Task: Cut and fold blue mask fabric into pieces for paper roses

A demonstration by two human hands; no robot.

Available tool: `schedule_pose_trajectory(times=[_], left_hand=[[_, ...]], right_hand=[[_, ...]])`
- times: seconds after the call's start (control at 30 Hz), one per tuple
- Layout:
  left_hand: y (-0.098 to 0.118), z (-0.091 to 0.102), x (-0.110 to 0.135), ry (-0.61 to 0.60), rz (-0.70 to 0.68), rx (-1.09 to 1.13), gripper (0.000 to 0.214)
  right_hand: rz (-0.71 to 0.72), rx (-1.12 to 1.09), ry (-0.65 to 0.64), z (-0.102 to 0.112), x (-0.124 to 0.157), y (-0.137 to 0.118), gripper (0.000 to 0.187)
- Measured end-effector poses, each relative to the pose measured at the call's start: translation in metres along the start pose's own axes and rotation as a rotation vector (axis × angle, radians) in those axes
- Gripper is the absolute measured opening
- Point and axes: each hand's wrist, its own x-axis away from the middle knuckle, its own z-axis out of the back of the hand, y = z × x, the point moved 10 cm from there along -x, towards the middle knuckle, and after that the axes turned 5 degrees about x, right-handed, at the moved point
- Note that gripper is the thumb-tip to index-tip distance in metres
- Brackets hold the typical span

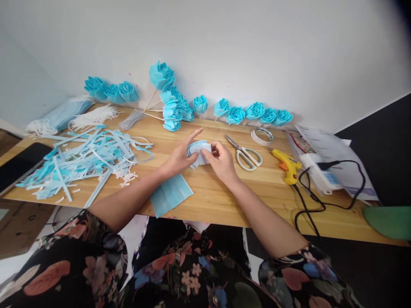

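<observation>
Well, the left hand (178, 159) and right hand (222, 162) both pinch the thin blue cloth (199, 148) between them, which looks light and floppy, so hold its edges gently.

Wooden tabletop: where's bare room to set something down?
Bare: patch bordered by scissors, right forearm and glue gun; another between the loose blue sheet and that forearm. Crowded: left side with cut strips and phone, back edge with blue flowers, right end with power strip and cables.
</observation>
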Motion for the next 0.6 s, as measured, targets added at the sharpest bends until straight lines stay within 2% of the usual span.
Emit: schedule_pose_trajectory(times=[0.1, 0.2, 0.37, 0.6], left_hand=[[0.012, 0.005, 0.001, 0.042, -0.068, -0.067, 0.070], [0.022, 0.005, 0.003, 0.038, -0.119, -0.105, 0.071], [0.019, -0.001, 0.001, -0.036, -0.126, -0.097, 0.082], [-0.014, 0.018, -0.009, -0.105, 0.058, -0.050, 0.113]], right_hand=[[0.042, 0.003, 0.045, 0.005, 0.000, -0.005, 0.042], [0.056, -0.015, 0.003, 0.002, -0.001, -0.005, 0.063], [-0.024, -0.018, -0.110, -0.008, -0.003, 0.012, 0.059], [-0.053, -0.024, -0.134, -0.009, -0.005, 0.019, 0.051]])
